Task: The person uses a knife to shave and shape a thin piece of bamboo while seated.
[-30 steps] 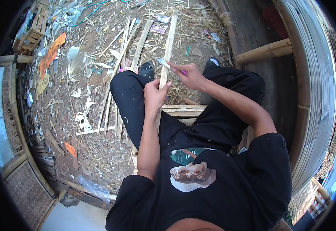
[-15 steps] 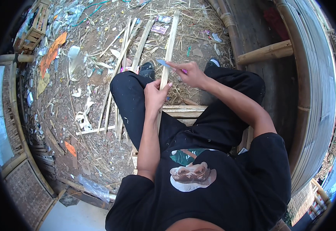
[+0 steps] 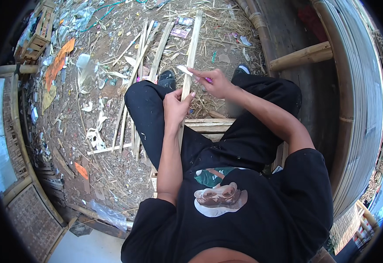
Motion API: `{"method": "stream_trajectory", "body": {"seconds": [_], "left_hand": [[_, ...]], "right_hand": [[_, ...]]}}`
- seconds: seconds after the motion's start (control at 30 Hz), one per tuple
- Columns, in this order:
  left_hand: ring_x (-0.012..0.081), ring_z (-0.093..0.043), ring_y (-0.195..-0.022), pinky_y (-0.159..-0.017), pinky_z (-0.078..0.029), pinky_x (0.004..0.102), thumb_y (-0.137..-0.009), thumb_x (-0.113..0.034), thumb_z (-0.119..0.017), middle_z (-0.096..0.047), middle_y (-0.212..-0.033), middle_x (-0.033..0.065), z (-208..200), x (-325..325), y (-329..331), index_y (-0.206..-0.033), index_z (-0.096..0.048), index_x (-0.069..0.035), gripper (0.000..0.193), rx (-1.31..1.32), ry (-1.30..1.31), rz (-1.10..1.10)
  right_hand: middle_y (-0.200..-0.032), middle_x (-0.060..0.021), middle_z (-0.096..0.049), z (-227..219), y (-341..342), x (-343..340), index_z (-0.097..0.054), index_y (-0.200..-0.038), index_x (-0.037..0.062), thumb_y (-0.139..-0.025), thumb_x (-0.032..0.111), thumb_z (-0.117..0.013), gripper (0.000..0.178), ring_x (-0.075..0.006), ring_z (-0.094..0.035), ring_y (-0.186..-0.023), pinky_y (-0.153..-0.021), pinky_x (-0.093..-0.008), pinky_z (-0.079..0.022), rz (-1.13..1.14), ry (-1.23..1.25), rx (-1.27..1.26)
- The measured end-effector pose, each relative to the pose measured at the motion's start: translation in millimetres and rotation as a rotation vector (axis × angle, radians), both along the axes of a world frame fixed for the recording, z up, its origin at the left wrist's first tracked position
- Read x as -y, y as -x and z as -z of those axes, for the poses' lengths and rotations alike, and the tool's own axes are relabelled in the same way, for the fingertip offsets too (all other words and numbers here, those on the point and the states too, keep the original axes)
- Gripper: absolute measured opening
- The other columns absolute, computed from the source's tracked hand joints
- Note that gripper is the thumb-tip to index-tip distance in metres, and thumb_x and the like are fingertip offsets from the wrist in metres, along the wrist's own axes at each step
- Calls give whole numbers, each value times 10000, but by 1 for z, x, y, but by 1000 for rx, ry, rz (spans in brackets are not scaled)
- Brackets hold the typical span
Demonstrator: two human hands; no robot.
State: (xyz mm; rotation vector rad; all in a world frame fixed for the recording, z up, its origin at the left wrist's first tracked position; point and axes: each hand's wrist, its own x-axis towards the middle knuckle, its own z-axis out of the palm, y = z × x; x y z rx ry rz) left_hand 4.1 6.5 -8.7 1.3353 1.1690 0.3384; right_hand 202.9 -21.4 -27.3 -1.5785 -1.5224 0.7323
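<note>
A long pale bamboo strip runs from between my legs out over the ground ahead. My left hand is closed round its near part, the thumb lying along the right side. In my right hand is a knife with a bit of pink showing at the handle. The forefinger stretches along the back of the blade, which lies across the strip a little beyond my left hand. Whether the edge bites into the strip is too small to tell.
More strips lie on the littered ground left of my knees. A wooden bench is between my thighs. Bamboo poles stand on the right. A wooden crate is at the far left, near an orange scrap.
The knife blade has turned slightly and now looks bright white instead of bluish. My hands and the strip have shifted only a little.
</note>
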Motion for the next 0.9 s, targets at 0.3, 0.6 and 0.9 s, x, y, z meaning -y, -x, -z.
{"method": "stream_trajectory", "body": {"seconds": [0.3,0.6,0.9], "left_hand": [[33,-466,-431,-392,-357,206,-860,-161,-717,-551,-590,-24,-1,-4,0,-951,-690,27,211,29,43,5],[49,-507,-469,-444,-405,223,-873,-193,-704,-561,-608,-18,-9,-10,5,-937,-667,22,227,12,1,16],[357,-640,-851,-786,-491,407,-832,-322,-708,-640,-910,240,-67,31,32,-1045,-641,68,449,-494,-445,291]], "right_hand": [[-590,-186,-539,-1,-4,-1,-607,-1285,218,-893,45,-549,432,-127,-451,-442,-498,-307,-430,-6,35,-4],[-567,-104,-495,4,11,-6,-584,-1307,250,-946,182,-566,368,-81,-411,-499,-509,-282,-411,-60,62,-133],[-987,-16,-707,29,22,-3,-567,-1335,220,-947,147,-575,396,-56,-510,-559,-554,-246,-462,-65,-10,-503]]}}
